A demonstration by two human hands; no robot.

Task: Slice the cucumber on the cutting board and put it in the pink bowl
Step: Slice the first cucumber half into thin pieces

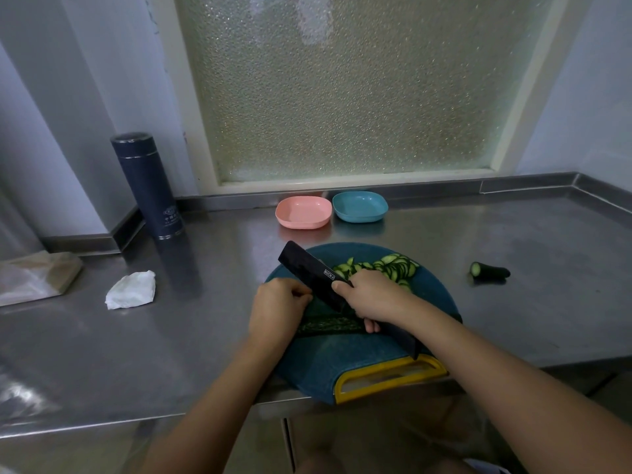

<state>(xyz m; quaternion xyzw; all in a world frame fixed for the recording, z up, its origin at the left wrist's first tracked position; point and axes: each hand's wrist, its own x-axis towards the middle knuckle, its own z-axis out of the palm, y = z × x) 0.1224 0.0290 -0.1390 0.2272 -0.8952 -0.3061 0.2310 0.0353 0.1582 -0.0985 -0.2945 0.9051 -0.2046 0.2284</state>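
Cucumber [328,325]: dark uncut length lying crosswise on the cutting board [318,367], under both hands. Slices [386,266]: thin rounds heaped at the board's far side; one stub end [489,270] lies apart on the bench [530,302]. Left hand [277,309]: fingers curled over the cucumber and holding it down, tips tucked out of sight. Right hand [372,299]: fingers wrapped round the knife [314,271] where handle meets blade, thumb laid on the blade's flat. The blade points far-left, close beside the left knuckles; whether its edge touches the cucumber cannot be told. Pink bowl [302,212]: beyond the board, nothing in it, blue bowl [359,206] just beside it. Step in hand, by judgement: slicing, partly done, no transfer begun. Handling notes: keep the left fingertips tucked and let the knuckles guide the blade; draw that hand back evenly for matching rounds; cut straight down, since the wet skin may roll; push slices aside before they crowd the edge
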